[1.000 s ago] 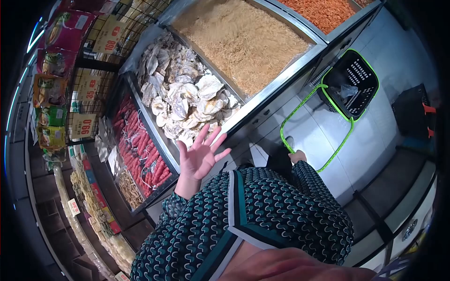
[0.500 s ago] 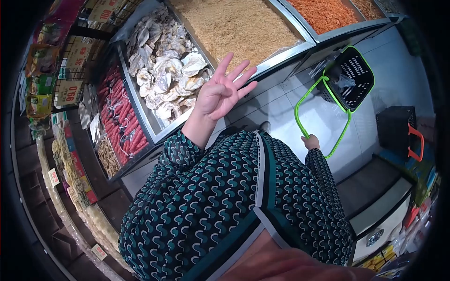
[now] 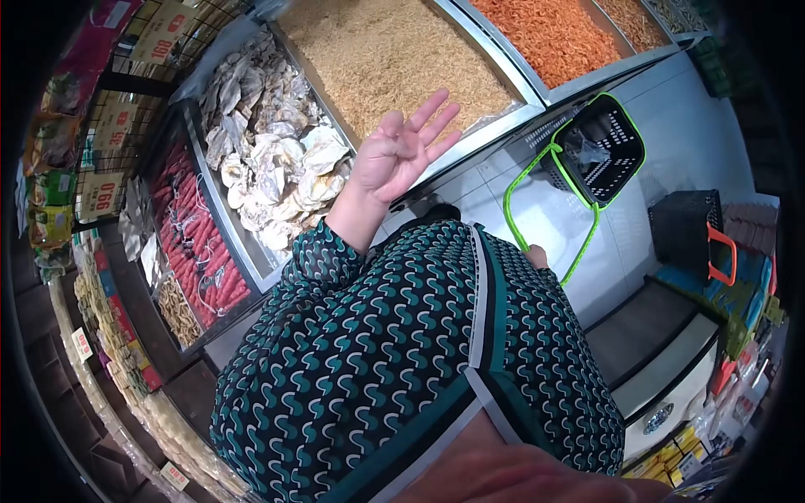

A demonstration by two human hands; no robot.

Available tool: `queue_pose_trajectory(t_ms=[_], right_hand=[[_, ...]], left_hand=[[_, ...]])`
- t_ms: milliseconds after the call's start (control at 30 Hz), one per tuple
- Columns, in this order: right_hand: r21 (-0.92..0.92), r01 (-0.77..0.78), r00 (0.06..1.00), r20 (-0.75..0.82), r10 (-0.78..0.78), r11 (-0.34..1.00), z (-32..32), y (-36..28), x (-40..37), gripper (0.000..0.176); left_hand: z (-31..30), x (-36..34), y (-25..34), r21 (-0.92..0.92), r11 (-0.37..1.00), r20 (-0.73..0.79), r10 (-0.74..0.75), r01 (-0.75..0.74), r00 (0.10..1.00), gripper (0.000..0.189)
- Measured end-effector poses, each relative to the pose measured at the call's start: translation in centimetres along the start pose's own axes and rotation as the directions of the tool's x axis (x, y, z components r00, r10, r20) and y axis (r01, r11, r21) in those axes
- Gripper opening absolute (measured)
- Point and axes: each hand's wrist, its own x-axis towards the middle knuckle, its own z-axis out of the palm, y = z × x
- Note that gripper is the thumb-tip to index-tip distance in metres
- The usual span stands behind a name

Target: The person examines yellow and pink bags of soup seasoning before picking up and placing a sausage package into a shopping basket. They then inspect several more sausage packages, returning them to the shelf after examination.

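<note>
My left hand is raised in front of the dried goods counter, palm turned up. Three of its fingers stretch out, the others are bent in, and nothing is held. Behind it are a tray of pale shells or dried oysters and a bin of small tan dried goods. Lower on the right, my right hand grips the long lime-green handle of a black shopping basket. Some clear plastic lies inside this basket, which stands on the tiled floor. My sleeve and body partly hide the right hand.
Red sausages fill a tray at the left, beside shelves of packets with price tags. Orange dried goods lie in a bin at the back. Another black basket with an orange handle stands at the right.
One more finger of my left hand has bent in. The whole scene has shifted slightly left in view, and my right hand is more covered by my body, still on the handle.
</note>
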Motion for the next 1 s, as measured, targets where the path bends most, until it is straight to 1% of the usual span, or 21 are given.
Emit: queue_pose_trajectory(t_ms=[33,67,100,133,167,200,233,267,300,367,433,467,500,567,600,700,767,900,1000], right_hand=[[-0.039,0.035,0.999,-0.001,-0.035,0.999,0.2,0.5,1.0,0.058],[-0.080,0.017,1.000,0.027,-0.015,0.997,0.4,0.8,2.0,0.053],[-0.088,0.024,1.000,0.013,-0.023,0.996,4.4,4.5,5.7,0.044],[-0.022,0.032,0.999,0.012,-0.032,0.999,3.5,4.4,5.5,0.041],[0.044,0.041,0.999,0.013,-0.041,0.998,2.1,3.6,5.1,0.038],[0.038,0.045,0.999,0.012,-0.046,0.998,1.4,2.7,5.4,0.038],[0.039,0.016,1.000,-0.001,-0.016,0.999,0.8,1.8,5.5,0.038],[0.041,-0.013,1.000,-0.014,0.014,0.999,0.3,0.9,5.7,0.038],[0.040,-0.011,1.000,-0.012,0.011,0.999,0.2,0.7,6.5,0.038],[0.060,0.045,0.999,0.011,-0.046,0.997,-0.2,0.5,8.3,0.039],[-0.123,0.055,0.998,-0.007,-0.057,0.991,3.3,2.9,13.4,0.041],[-0.117,0.108,0.993,-0.027,-0.112,0.987,3.7,3.9,14.6,0.048],[-0.124,0.116,0.993,-0.019,-0.119,0.986,2.4,2.8,14.2,0.048],[-0.106,-0.011,0.998,0.062,0.017,0.994,-1.3,-0.6,12.5,0.056],[-0.184,-0.005,0.996,0.083,0.021,0.983,0.3,1.6,15.3,0.067],[-0.190,0.016,0.993,0.120,0.007,0.982,-2.2,0.4,16.5,0.068],[-0.200,0.039,0.989,0.145,-0.009,0.979,-4.1,-0.6,17.1,0.068],[-0.234,0.097,0.980,0.191,-0.052,0.967,-7.9,-2.6,18.6,0.068],[-0.260,0.143,0.970,0.227,-0.084,0.955,-10.3,-3.9,20.1,0.068]], left_hand=[[0.9,0.8,0.6,-0.005,1.000,0.010,0.010,-0.010,1.000,0.055],[2.0,1.4,1.3,-0.102,0.995,-0.113,-0.034,0.023,0.993,0.052],[2.6,2.0,1.9,-0.202,0.978,-0.231,-0.092,0.045,0.969,0.054],[2.1,2.5,2.4,-0.391,0.919,-0.146,-0.107,0.042,0.983,0.061],[1.5,2.9,2.9,-0.391,0.920,-0.145,-0.099,0.035,0.984,0.061],[0.7,3.4,3.4,-0.259,0.965,-0.195,-0.091,0.038,0.977,0.063],[0.0,3.9,3.8,-0.123,0.991,-0.246,-0.078,0.049,0.966,0.066],[-0.5,4.3,4.1,-0.021,0.998,-0.287,-0.064,0.060,0.956,0.074],[-1.2,4.6,4.5,-0.020,0.998,-0.289,-0.061,0.058,0.955,0.074],[-2.5,5.1,5.2,-0.021,0.999,-0.281,-0.039,0.034,0.959,0.081],[-2.6,5.7,5.7,-0.007,1.000,-0.295,-0.019,0.018,0.955,0.082],[-2.6,5.8,5.9,0.006,1.000,-0.305,-0.001,0.003,0.952,0.083],[-2.6,5.9,5.9,0.008,1.000,-0.313,0.008,-0.006,0.950,0.083],[-2.7,6.4,6.0,0.009,0.999,-0.310,0.048,-0.048,0.949,0.084],[-2.6,6.6,5.9,0.014,0.998,-0.317,0.062,-0.061,0.946,0.084],[-2.1,7.2,5.1,0.050,0.993,-0.344,0.115,-0.104,0.932,0.084],[-1.6,7.6,4.5,0.058,0.983,-0.355,0.183,-0.174,0.917,0.085],[0.0,8.4,3.0,0.093,0.965,-0.357,0.261,-0.244,0.897,0.088],[0.6,9.1,1.7,0.100,0.950,-0.404,0.311,-0.297,0.860,0.083]])
